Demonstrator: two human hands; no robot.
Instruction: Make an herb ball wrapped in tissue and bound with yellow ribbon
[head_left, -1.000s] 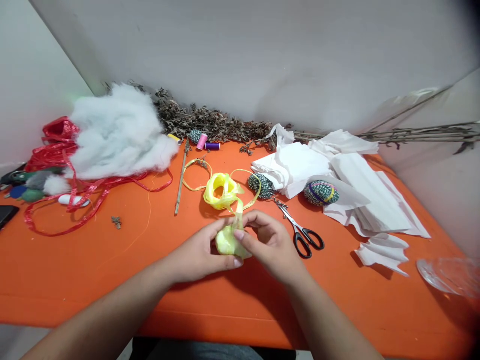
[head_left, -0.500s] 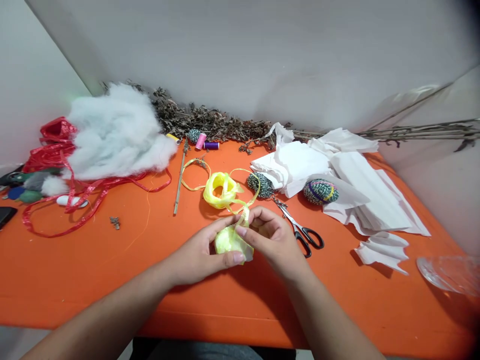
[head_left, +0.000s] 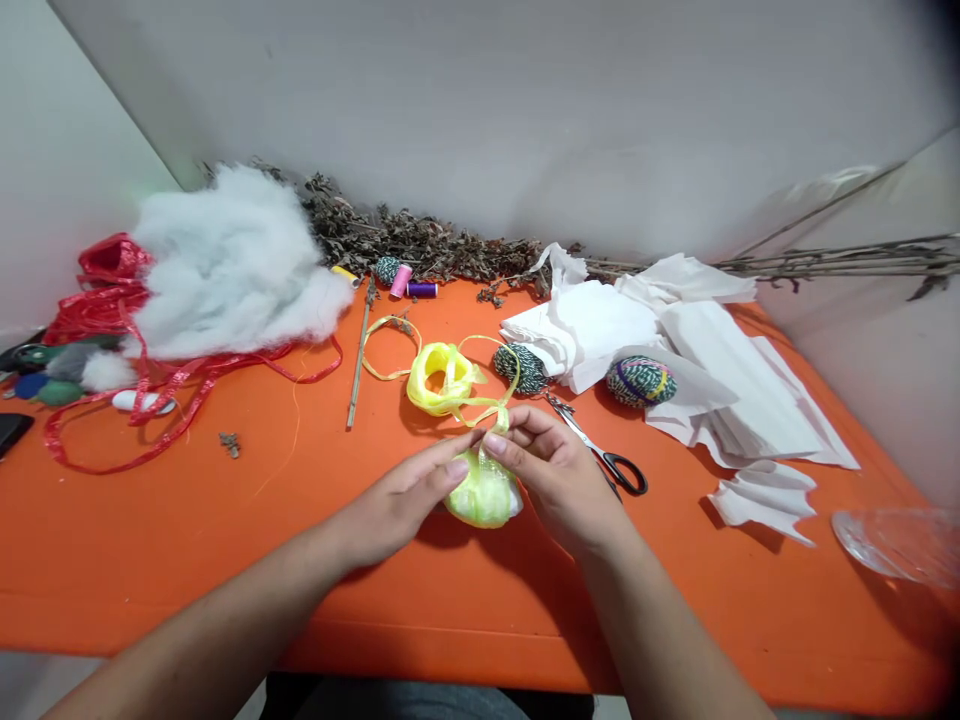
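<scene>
A small white bundle wrapped in yellow ribbon is between my hands above the orange table. My left hand holds its left side, thumb on top and the other fingers partly hidden behind. With thumb and bent fingers, my right hand pinches the yellow ribbon at the bundle's upper edge. That ribbon runs back to a loose yellow coil lying just behind my hands. Black-handled scissors lie right of my right hand, partly covered by it.
White stuffing and red ribbon lie left. Dried stems line the wall. A thin stick, thread spools, yarn balls, white paper and a clear plastic object surround the work area.
The bundle has turned and shifted slightly right, showing more yellow ribbon on its face. My left thumb has moved up from its lower edge, and my right hand has moved slightly right with the ribbon.
</scene>
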